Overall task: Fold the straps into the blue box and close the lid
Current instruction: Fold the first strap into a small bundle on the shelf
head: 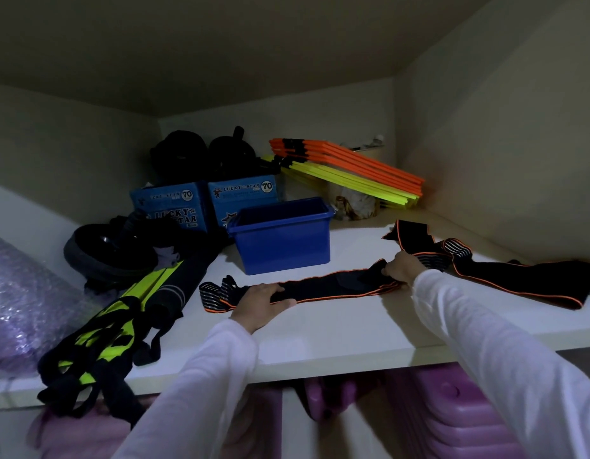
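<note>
On shelf (320, 329): two straps (336, 286) (one box (282, 240))

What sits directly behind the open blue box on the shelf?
Two blue Lucky Star cartons stand behind the blue box, black gear on top. Their lower right parts are covered.

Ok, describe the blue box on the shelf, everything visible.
The blue box is a rectangular tub, apparently plastic, with a thick rim and small lips at the ends. It stands upright and open on the white shelf, no lid on it, in front of the Lucky Star cartons. Its inside looks dark; contents cannot be told. Neither hand touches it.
</note>
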Tool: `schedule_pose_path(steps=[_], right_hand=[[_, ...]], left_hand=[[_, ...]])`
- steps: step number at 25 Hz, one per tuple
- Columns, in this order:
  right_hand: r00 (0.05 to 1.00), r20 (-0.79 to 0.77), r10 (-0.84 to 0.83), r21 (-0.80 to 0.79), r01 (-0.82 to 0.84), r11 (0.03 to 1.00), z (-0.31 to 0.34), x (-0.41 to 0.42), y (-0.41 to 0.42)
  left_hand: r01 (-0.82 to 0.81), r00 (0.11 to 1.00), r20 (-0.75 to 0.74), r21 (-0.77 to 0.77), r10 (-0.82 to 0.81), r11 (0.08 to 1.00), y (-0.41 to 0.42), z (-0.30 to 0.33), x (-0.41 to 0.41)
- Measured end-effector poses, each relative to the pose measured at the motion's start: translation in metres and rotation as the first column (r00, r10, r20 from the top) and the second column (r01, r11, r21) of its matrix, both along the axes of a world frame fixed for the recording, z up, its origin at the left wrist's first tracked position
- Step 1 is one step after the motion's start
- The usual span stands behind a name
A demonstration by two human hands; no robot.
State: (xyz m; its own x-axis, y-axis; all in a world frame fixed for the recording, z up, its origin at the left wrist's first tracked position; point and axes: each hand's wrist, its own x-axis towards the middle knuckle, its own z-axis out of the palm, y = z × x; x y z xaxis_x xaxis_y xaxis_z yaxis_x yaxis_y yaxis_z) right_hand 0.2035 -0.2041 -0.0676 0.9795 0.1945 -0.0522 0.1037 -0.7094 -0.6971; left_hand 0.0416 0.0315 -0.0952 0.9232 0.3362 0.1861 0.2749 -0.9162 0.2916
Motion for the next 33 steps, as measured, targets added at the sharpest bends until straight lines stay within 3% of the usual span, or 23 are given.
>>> schedule_pose_path(steps=[5,12,17,33], right_hand=[[0.999,0.036,-0.019,-0.016,0.019,1.0,-0.004,-0.005,0.005],[0.997,0.072,0.02,-0.175,-0.007,0.984,-0.003,-0.006,0.004],[0.997,0.079,0.016,-0.155,-0.004,0.988,-0.005,-0.01,0.004],[0.992,0.129,-0.006,-0.146,0.025,0.989,-0.004,-0.018,0.005]], left_hand=[[0.002,0.999,-0.046,-0.007,-0.002,1.0,0.015,0.003,-0.007],[0.002,0.999,-0.044,-0.025,-0.003,1.0,0.018,0.003,-0.007],[-0.016,1.0,-0.024,-0.12,0.013,0.993,0.026,0.006,-0.008],[-0.075,0.997,-0.025,-0.134,0.072,0.988,0.015,0.002,-0.013]])
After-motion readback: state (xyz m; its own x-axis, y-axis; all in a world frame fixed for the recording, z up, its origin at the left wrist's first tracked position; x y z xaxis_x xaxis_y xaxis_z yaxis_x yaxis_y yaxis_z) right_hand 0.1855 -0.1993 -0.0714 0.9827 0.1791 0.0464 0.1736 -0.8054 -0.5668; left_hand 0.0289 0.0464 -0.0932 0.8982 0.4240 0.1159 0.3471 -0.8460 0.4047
